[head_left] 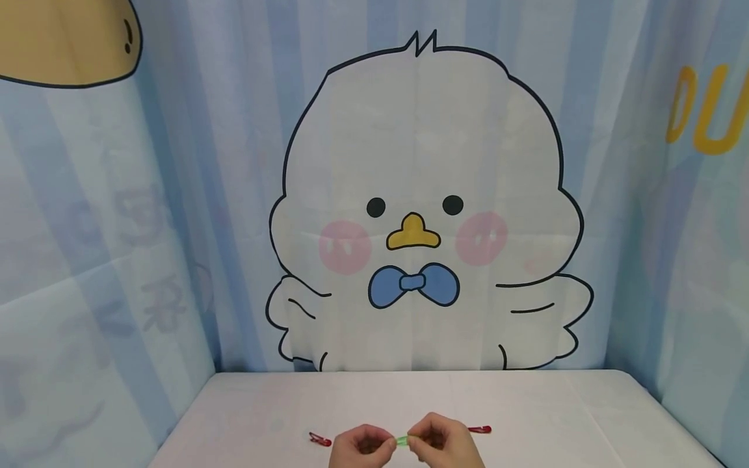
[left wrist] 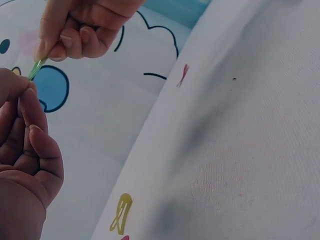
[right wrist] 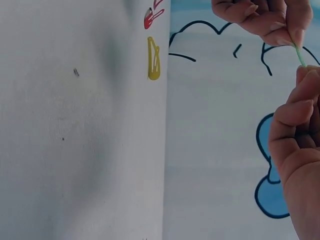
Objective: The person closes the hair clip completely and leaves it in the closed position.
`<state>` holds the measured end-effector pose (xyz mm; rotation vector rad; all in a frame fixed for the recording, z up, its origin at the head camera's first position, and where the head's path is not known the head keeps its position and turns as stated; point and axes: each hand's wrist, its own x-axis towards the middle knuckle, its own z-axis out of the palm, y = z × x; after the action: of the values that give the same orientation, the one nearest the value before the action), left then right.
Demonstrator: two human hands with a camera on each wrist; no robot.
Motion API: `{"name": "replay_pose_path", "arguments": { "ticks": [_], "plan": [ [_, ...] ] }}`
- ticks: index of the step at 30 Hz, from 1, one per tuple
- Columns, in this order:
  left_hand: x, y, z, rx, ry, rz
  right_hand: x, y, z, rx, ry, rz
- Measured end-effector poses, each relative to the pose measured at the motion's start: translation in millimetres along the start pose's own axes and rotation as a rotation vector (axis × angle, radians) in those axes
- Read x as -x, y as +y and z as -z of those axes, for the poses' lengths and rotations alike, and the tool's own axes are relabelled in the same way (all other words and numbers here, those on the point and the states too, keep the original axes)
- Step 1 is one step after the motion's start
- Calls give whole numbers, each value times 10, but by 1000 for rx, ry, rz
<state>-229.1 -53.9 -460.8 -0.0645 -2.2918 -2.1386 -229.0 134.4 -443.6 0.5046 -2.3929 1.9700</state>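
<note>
Green clip (head_left: pixel 402 441) raised above bench (head_left: pixel 263 409), directly between both hands; long axis spans fingertip to fingertip. Left hand (head_left: pixel 364 447) pinches its left end, right hand (head_left: pixel 443 442) its right end: each grip closed to thumb-and-finger pinch, neither hand nearer. On bench: left red clip (head_left: pixel 320 439) left of green clip; right red clip (head_left: pixel 480 429) right of it; yellow clip (right wrist: pixel 154 60) lower, apart from it. No container visible.

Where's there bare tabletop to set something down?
Tabletop looks bare right of the right red hair clip to the edge, left of the left red hair clip, and along the printed curtain. Crowded: between those clips, where the left hand and right hand pinch a green hair clip and a yellow hair clip lies.
</note>
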Motion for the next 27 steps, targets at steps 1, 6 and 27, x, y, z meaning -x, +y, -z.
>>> {"name": "replay_pose_path", "arguments": {
  "ticks": [1,6,27],
  "plan": [
    [-2,0,2,8,-2,2,-2,2,6,-11,-5,-1],
    [-11,-4,-2,42,-11,4,2,-6,34,-35,-14,0],
    [-24,-14,-1,54,-29,22,-9,56,63,114,-70,103]
  ]
}}
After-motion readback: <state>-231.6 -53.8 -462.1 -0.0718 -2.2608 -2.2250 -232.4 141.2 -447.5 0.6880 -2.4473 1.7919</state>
